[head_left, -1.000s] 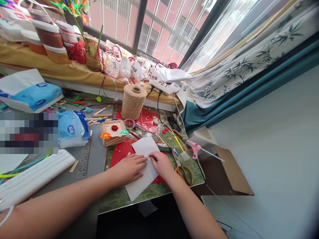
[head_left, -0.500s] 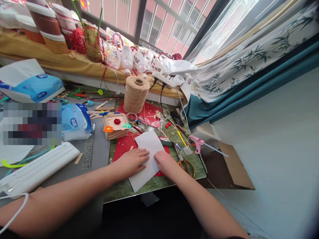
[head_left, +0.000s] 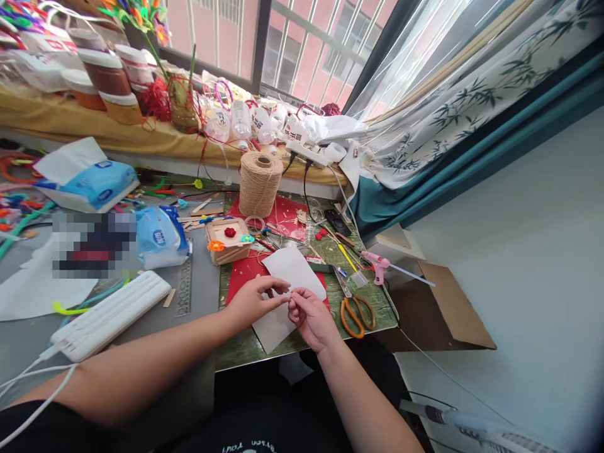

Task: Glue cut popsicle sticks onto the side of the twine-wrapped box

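Note:
A white sheet of paper [head_left: 292,272] lies on red card [head_left: 243,272] on the green cutting mat [head_left: 302,340]. My left hand [head_left: 255,301] and my right hand [head_left: 309,316] are raised just above the paper, fingertips meeting in a pinch at its middle. What they pinch is too small to make out. Orange-handled scissors [head_left: 356,311] lie right of my right hand.
A twine spool [head_left: 258,184], a small stick box with crochet flowers [head_left: 228,240], tissue packs [head_left: 160,236], a pink glue gun [head_left: 377,264], a ruler [head_left: 185,288] and a white power strip [head_left: 111,314] crowd the table. A cardboard box [head_left: 443,314] sits beside the table.
Both hands have lifted off the paper, where they lay pressing it flat, and now pinch together above it. The camera view has shifted slightly.

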Available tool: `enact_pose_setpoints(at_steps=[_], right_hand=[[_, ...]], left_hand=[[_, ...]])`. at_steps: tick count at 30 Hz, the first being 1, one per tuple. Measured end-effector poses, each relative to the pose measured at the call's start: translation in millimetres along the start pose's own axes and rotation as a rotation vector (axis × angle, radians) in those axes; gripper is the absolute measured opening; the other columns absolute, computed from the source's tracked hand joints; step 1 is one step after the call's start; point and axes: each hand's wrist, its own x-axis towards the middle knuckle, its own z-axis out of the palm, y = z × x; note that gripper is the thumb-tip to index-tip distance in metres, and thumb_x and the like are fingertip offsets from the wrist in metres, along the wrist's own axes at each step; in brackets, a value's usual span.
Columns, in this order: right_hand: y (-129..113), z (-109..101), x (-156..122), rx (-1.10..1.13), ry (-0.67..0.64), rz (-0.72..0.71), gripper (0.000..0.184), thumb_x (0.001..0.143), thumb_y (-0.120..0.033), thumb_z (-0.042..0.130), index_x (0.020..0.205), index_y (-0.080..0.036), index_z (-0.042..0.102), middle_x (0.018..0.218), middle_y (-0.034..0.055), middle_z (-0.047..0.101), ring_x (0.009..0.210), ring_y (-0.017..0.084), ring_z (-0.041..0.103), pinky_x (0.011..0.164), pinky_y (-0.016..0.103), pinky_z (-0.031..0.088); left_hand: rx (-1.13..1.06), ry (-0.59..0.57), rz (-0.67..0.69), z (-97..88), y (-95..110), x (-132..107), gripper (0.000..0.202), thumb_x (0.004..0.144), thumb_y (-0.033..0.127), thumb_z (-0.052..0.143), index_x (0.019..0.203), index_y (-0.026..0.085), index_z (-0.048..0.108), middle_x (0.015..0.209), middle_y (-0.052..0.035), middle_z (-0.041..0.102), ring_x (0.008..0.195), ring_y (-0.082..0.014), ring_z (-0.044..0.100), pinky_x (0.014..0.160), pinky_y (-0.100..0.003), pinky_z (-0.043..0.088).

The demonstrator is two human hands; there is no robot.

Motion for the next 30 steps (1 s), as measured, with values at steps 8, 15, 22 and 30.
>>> enact_pose_setpoints(at_steps=[8, 15, 22, 30], right_hand=[[5.8, 4.7, -10.2, -0.144, -0.027, -0.108, 0.028, 0.088, -0.046, 0.077, 0.092, -0.019, 0.066, 0.073, 0.0003, 0.068, 0.059, 0.011, 0.058, 0.056, 0.023, 0.045], [-24.6, -51.7, 16.3, -1.162, 0.045, -0.601, 0.019, 0.103, -0.027, 0.053, 0.109, -0.018, 0.069, 0.101, 0.0105, 0.075, 0.092, 0.022, 0.069, 0.085, 0.037, 0.054], [-25.8, -59.5, 66.0, -1.471, -0.21, -0.667, 0.019, 0.099, -0.013, 0.053, 0.103, -0.016, 0.072, 0.097, 0.0124, 0.071, 0.097, 0.026, 0.062, 0.093, 0.04, 0.05], [-14.8, -62.4, 71.1, -1.542, -0.355, -0.506, 0.014, 0.097, -0.012, 0.055, 0.093, -0.016, 0.068, 0.092, 0.0105, 0.065, 0.093, 0.026, 0.056, 0.091, 0.039, 0.047]], left_hand=[[-0.028, -0.062, 0.087, -11.0, -4.9, 3.3, 0.017, 0.093, 0.035, 0.071, 0.091, 0.02, 0.079, 0.087, -0.0038, 0.076, 0.083, -0.0164, 0.067, 0.077, -0.027, 0.051], [0.395, -0.159, 0.351, -11.4, -17.2, 12.5, 0.024, 0.103, 0.03, 0.053, 0.106, 0.019, 0.075, 0.11, -0.0084, 0.077, 0.103, -0.0228, 0.068, 0.092, -0.036, 0.051], [0.774, -0.275, 0.364, 5.0, -34.6, 9.5, 0.045, 0.095, 0.035, 0.065, 0.138, 0.021, 0.063, 0.148, -0.0108, 0.061, 0.132, -0.0335, 0.058, 0.109, -0.048, 0.042], [0.728, -0.311, 0.209, 4.5, -31.9, 11.5, 0.042, 0.097, 0.035, 0.061, 0.138, 0.026, 0.063, 0.151, -0.0062, 0.059, 0.137, -0.0318, 0.056, 0.111, -0.049, 0.041]])
